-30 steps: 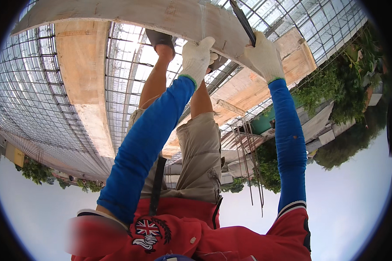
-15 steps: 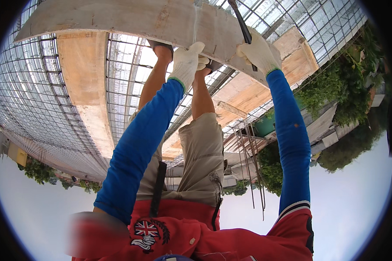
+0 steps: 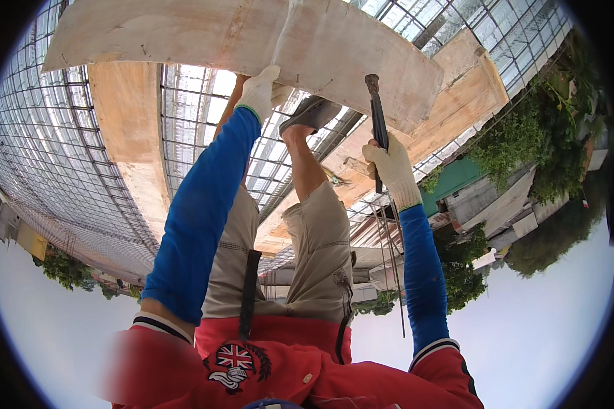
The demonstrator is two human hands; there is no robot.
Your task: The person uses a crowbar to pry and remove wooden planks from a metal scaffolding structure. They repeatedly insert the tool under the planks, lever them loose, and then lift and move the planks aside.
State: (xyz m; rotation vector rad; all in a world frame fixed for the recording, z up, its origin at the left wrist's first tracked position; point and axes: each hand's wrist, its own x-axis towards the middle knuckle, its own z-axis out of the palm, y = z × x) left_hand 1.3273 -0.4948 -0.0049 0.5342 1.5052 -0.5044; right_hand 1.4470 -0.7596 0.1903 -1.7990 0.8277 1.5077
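Observation:
My left hand point(image 3: 256, 97), in a white knit glove, is closed on the near edge of a long, pale plywood board point(image 3: 205, 34). The thumb lies on top and the fingers curl beneath. Small nails point(image 3: 143, 49) stick out along the board's near edge. To the right, my gloved right hand point(image 3: 394, 169) is wrapped round the dark handle of a hammer point(image 3: 378, 123). Its head points away from me, close to the board's right part but apart from it. The board hides part of my left foot.
Below spreads a rebar grid point(image 3: 41, 157) over shiny sheeting. Plywood strips point(image 3: 126, 116) lie across it. My sandalled right foot point(image 3: 310, 114) stands near the board. Upright rebar rods point(image 3: 397, 266) rise at the right, with trees point(image 3: 512, 150) beyond the edge.
The board's right end has swung nearer and come into fuller view. My left hand has shifted left with it. The right hand has drawn back with the hammer, whose head now shows.

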